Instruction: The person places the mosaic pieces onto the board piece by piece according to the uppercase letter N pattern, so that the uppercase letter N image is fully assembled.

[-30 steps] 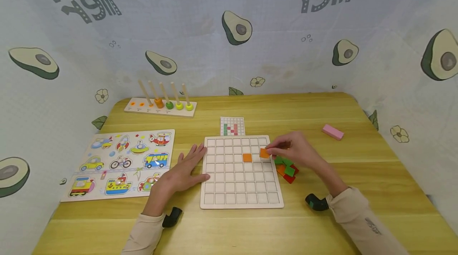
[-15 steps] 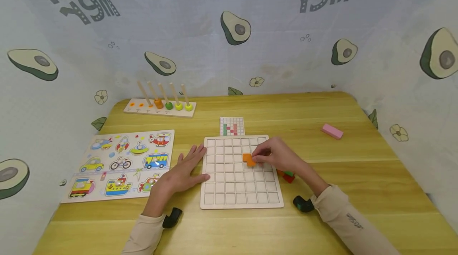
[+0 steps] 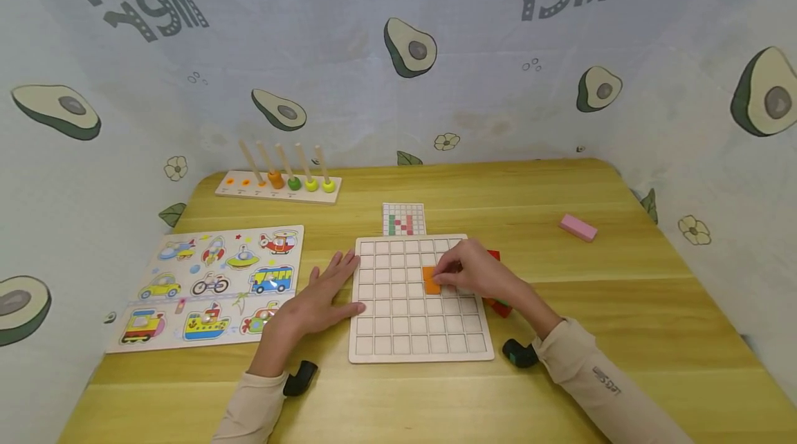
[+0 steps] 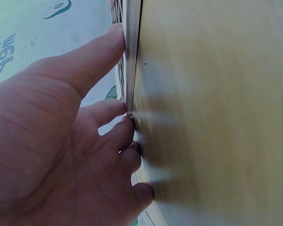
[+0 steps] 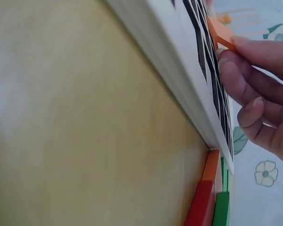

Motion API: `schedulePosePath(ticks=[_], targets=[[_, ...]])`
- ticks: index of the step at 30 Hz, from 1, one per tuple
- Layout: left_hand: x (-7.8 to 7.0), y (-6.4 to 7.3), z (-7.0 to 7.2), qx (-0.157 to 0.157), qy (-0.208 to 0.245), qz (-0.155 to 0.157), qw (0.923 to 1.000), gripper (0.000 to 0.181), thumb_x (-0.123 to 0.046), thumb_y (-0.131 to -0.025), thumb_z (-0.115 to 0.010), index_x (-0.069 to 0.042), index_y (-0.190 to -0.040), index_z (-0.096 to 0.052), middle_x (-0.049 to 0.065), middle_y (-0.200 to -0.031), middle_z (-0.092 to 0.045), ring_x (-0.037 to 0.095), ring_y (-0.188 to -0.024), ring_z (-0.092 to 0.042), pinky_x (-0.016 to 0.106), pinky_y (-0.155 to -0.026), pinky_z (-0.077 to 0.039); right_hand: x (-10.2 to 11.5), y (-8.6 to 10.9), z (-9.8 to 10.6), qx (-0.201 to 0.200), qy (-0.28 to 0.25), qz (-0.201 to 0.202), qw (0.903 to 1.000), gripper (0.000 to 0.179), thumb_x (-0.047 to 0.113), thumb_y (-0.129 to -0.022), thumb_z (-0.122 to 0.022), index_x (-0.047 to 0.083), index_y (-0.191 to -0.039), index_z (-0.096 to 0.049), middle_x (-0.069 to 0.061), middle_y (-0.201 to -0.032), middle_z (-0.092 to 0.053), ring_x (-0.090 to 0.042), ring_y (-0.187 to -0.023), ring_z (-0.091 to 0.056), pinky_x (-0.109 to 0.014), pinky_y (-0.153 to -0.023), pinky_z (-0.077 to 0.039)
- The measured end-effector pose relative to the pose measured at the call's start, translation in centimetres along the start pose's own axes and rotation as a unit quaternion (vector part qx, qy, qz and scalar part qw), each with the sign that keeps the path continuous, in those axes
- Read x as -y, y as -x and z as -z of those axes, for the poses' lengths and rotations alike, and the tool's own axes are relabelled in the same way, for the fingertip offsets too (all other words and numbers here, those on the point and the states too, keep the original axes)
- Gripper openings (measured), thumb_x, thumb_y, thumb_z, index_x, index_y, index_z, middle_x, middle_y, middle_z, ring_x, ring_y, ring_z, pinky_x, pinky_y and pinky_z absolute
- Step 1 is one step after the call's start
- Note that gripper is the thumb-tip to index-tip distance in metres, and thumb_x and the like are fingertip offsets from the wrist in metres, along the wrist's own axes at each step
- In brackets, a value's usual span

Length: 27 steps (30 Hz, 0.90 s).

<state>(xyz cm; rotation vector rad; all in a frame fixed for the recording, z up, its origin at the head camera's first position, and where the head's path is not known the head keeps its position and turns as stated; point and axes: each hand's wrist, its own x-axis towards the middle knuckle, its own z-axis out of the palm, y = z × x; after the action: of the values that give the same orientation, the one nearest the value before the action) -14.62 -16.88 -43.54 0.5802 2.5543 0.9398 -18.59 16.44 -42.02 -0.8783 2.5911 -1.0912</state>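
Note:
A wooden grid board [image 3: 398,344] lies in the middle of the table. My right hand [image 3: 476,270] pinches an orange square tile [image 5: 221,34] between thumb and index finger, tilted over the grid in the right wrist view. In the head view it sits just below another orange tile [image 3: 427,272] on the board. My left hand [image 3: 317,300] lies spread at the board's left side, thumb and fingertips touching its edge. Red, green and orange tiles [image 5: 201,202] are heaped against the board's right edge, partly hidden by my right hand and forearm.
A small pattern card [image 3: 403,210] touches the board's far edge. At the left lies a vehicle puzzle [image 3: 236,299], with a peg stacker [image 3: 280,193] behind it. A pink block [image 3: 578,227] is at the right. Each wrist carries a black fitting [image 3: 300,379].
My right hand has carried the orange tile leftward from the board's right columns to just below the other orange tile. My left hand stays in place.

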Motion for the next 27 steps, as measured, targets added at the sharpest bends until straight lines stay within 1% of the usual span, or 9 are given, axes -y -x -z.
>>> schedulePosePath(ticks=[4, 8, 14, 16, 20, 27], targets=[[-0.06, -0.13, -0.03, 0.001, -0.001, -0.001, 1.0000, 0.086, -0.028, -0.106, -0.070, -0.002, -0.172, -0.021, 0.013, -0.181, -0.011, 0.035, -0.167, 0.002, 0.064, -0.132, 0.006, -0.06, -0.01, -0.05, 0.005, 0.013, 0.004, 0.9999, 0.005, 0.006, -0.091, -0.086, 0.008, -0.087, -0.085, 0.005, -0.082, -0.078, -0.006, -0.070, -0.057, -0.021, -0.061, -0.049], [-0.05, -0.16, -0.12, 0.001, -0.001, -0.002, 1.0000, 0.086, -0.028, -0.106, -0.071, -0.002, -0.172, -0.021, 0.014, -0.181, -0.011, 0.035, -0.167, 0.001, 0.064, -0.132, 0.006, -0.04, 0.10, 0.00, 0.012, 0.008, -0.001, 0.9999, 0.005, 0.005, -0.090, -0.087, 0.009, -0.087, -0.086, 0.005, -0.082, -0.077, -0.007, -0.072, -0.058, -0.021, -0.062, -0.051], [-0.02, 0.01, -0.14, -0.003, -0.002, -0.007, 1.0000, 0.085, -0.026, -0.106, -0.070, -0.001, -0.171, -0.021, 0.016, -0.180, -0.012, 0.037, -0.167, 0.000, 0.065, -0.131, 0.006, -0.07, -0.08, 0.02, 0.020, 0.003, 0.002, 0.9998, 0.006, 0.003, -0.090, -0.086, 0.008, -0.087, -0.086, 0.004, -0.082, -0.077, -0.007, -0.073, -0.060, -0.022, -0.064, -0.053], [0.00, 0.04, -0.13, -0.002, -0.003, -0.004, 1.0000, 0.086, -0.026, -0.106, -0.070, -0.002, -0.172, -0.021, 0.014, -0.181, -0.011, 0.035, -0.167, 0.001, 0.063, -0.132, 0.006, 0.04, -0.09, 0.01, 0.021, 0.001, -0.001, 0.9998, 0.005, 0.003, -0.090, -0.087, 0.007, -0.087, -0.087, 0.004, -0.082, -0.077, -0.007, -0.074, -0.061, -0.022, -0.064, -0.053], [0.03, 0.02, -0.14, -0.001, -0.002, -0.006, 1.0000, 0.086, -0.026, -0.106, -0.071, -0.001, -0.171, -0.021, 0.015, -0.180, -0.012, 0.036, -0.167, 0.000, 0.065, -0.131, 0.005, 0.15, -0.10, -0.04, 0.024, -0.001, -0.008, 0.9997, 0.005, 0.002, -0.089, -0.087, 0.007, -0.087, -0.087, 0.003, -0.083, -0.078, -0.008, -0.075, -0.061, -0.022, -0.064, -0.053], [-0.03, -0.01, -0.15, -0.002, -0.007, -0.005, 1.0000, 0.085, -0.027, -0.106, -0.070, -0.001, -0.171, -0.021, 0.015, -0.180, -0.012, 0.036, -0.167, 0.000, 0.065, -0.132, 0.005, 0.01, -0.19, -0.15, 0.025, 0.006, 0.020, 0.9995, 0.003, 0.001, -0.088, -0.088, 0.003, -0.086, -0.086, 0.001, -0.084, -0.079, -0.006, -0.076, -0.064, -0.021, -0.066, -0.055]])
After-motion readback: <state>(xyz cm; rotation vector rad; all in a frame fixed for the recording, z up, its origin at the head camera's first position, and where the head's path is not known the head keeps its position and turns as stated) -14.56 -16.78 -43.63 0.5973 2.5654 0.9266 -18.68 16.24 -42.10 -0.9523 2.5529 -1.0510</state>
